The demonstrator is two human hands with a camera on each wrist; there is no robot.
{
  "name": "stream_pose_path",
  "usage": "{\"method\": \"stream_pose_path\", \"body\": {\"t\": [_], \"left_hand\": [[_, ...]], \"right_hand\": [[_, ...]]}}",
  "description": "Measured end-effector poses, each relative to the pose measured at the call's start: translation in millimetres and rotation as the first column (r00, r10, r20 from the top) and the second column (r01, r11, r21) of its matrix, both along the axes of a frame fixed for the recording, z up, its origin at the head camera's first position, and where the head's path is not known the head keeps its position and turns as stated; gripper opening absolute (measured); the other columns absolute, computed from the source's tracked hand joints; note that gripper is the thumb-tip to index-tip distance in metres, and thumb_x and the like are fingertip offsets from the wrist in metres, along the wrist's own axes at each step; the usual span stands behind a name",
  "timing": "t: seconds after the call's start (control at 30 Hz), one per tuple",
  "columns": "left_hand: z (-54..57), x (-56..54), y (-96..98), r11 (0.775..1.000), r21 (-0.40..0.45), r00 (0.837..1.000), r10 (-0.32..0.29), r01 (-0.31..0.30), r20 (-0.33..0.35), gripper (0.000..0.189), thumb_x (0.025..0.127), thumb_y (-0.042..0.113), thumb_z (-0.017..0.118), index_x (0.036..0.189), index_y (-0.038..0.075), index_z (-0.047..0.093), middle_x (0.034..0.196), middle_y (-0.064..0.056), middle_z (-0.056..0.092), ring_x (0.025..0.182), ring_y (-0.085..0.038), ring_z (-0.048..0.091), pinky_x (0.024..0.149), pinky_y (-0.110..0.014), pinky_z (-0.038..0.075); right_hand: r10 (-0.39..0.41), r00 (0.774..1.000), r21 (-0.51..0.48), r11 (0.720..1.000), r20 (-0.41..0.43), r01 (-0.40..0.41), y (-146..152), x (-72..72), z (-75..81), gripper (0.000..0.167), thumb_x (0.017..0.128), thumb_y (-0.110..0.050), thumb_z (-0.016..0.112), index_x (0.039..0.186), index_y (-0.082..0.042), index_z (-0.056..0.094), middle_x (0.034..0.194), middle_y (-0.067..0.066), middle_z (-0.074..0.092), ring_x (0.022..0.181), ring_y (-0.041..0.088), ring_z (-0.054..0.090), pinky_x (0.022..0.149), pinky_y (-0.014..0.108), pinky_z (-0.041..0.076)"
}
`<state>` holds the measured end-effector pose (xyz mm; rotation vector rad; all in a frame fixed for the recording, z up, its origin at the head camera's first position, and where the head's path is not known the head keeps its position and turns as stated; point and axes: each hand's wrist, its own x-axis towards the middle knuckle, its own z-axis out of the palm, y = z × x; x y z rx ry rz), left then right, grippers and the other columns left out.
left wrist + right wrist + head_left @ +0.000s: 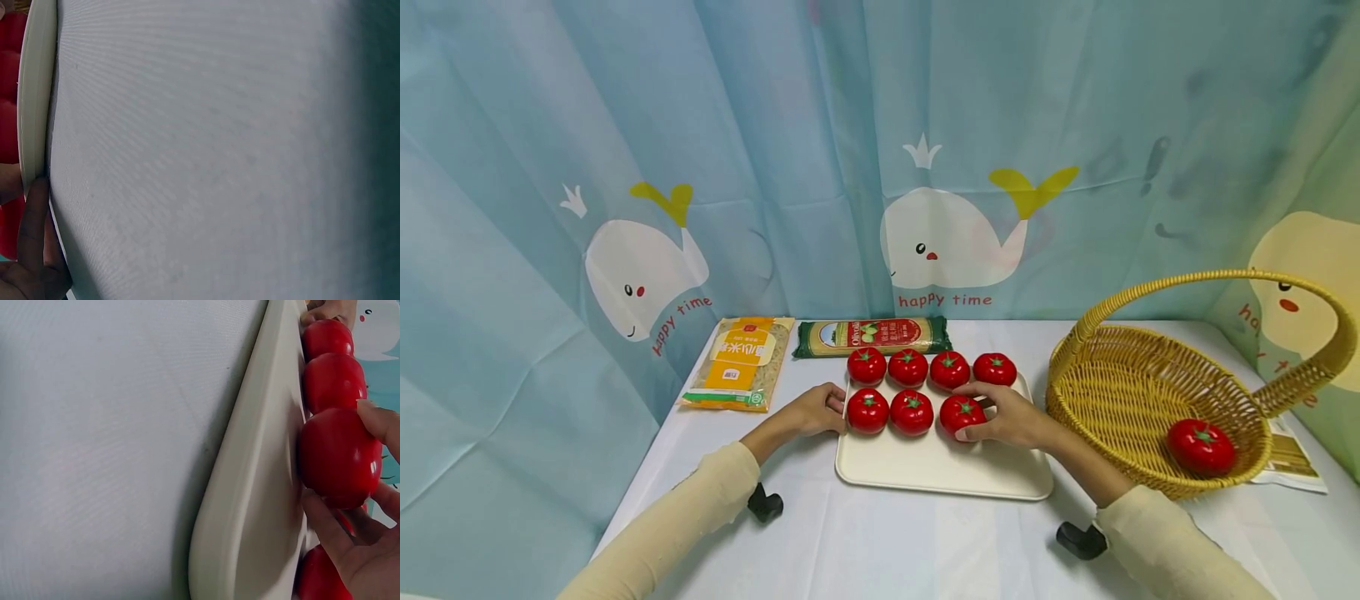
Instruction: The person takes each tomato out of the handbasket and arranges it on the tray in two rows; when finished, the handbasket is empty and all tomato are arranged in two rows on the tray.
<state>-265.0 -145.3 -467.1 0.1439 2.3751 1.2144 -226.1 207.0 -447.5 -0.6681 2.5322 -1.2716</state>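
A cream tray (936, 471) bears several red tomatoes with green tops in two rows. My right hand (1013, 419) holds the rightmost tomato (958, 414) of the near row, thumb on its near side and fingers around the far side. In the right wrist view this tomato (337, 456) stands at the end of the row, beside another tomato (334, 381). At the tray's left edge, my left hand (815, 410) grips the rim. The left wrist view shows its fingers (34, 231) against the outside of the tray wall (37, 100).
Right of the tray stands a wicker basket (1112, 400) with a tall handle and one tomato (1201, 447) inside. A pasta packet (872, 336) lies behind the tray. To the left is a bag of grain (737, 364). Part of a flat packet (1288, 458) shows under the basket.
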Motion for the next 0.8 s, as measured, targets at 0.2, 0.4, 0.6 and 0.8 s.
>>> {"method": "stream_pose_path", "body": {"t": [0.2, 0.4, 0.6, 0.8], "left_hand": [[0.4, 0.3, 0.0, 1.000, -0.013, 1.000, -0.002, 0.002, -0.003, 0.053, 0.073, 0.003, 0.077, 0.122, 0.001, 0.055, 0.102, -0.009, 0.060, 0.090, -0.018, 0.056, 0.076, -0.024, 0.053], [-0.5, -0.4, 0.9, 1.000, -0.006, 1.000, 0.001, -0.001, 0.010, 0.054, 0.074, 0.003, 0.078, 0.123, 0.001, 0.055, 0.102, -0.009, 0.060, 0.089, -0.018, 0.057, 0.075, -0.025, 0.054], [-1.2, -0.7, 1.1, 1.000, -0.003, 1.000, 0.002, -0.002, 0.008, 0.055, 0.074, 0.003, 0.078, 0.124, 0.001, 0.054, 0.102, -0.009, 0.059, 0.090, -0.018, 0.056, 0.075, -0.025, 0.055], [-2.2, -0.6, -1.0, 1.000, -0.016, 1.000, -0.001, 0.001, -0.001, 0.055, 0.074, 0.004, 0.078, 0.123, 0.001, 0.055, 0.102, -0.008, 0.059, 0.090, -0.019, 0.056, 0.076, -0.025, 0.054]], "right_hand": [[0.013, 1.000, -0.020, 1.000, 0.000, -0.013, -3, -0.4, -2.6, 0.063, 0.078, -0.020, 0.086, 0.132, -0.001, 0.058, 0.123, 0.018, 0.065, 0.110, 0.035, 0.061, 0.086, 0.038, 0.056], [0.018, 1.000, -0.011, 1.000, -0.007, -0.018, -2, -0.2, -4.0, 0.067, 0.077, -0.021, 0.086, 0.133, 0.000, 0.057, 0.127, 0.020, 0.062, 0.111, 0.036, 0.061, 0.087, 0.036, 0.056], [0.016, 1.000, -0.023, 1.000, 0.008, -0.016, 3, 3.3, -0.1, 0.071, 0.078, -0.021, 0.086, 0.137, 0.001, 0.053, 0.133, 0.024, 0.059, 0.113, 0.039, 0.060, 0.090, 0.043, 0.058], [0.011, 1.000, -0.070, 0.997, 0.013, -0.010, 16, 12.2, 10.7, 0.073, 0.079, -0.018, 0.086, 0.138, 0.005, 0.050, 0.140, 0.030, 0.050, 0.119, 0.047, 0.054, 0.088, 0.050, 0.060]]}}
